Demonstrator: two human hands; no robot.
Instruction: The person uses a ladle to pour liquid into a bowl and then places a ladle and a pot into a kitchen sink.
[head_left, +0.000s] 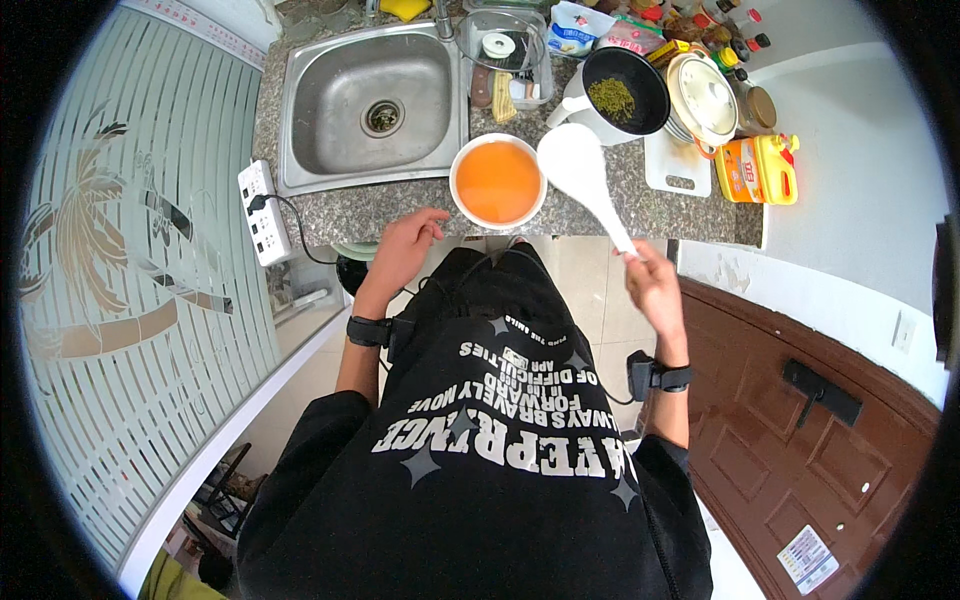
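Note:
My right hand (651, 283) grips the handle of a large white serving spoon (576, 165), its broad head raised over the counter between bowl and pot. Beside it stands a white-rimmed bowl (498, 181), orange inside; whether that is liquid or the bowl's colour I cannot tell. My left hand (409, 236) holds nothing, its fingers loosely bent at the counter's front edge, left of the bowl. A white pot with a dark lining (645, 101) contains small green beans (611, 99), and its handle points toward the spoon.
A steel sink (311, 124) is on the left, near a power strip (264, 214) with a plugged-in cord. Clear containers (545, 94) stand behind the bowl. Right are a lidded cream pot (703, 90), a white cutting board (675, 176) and a yellow jug (757, 171).

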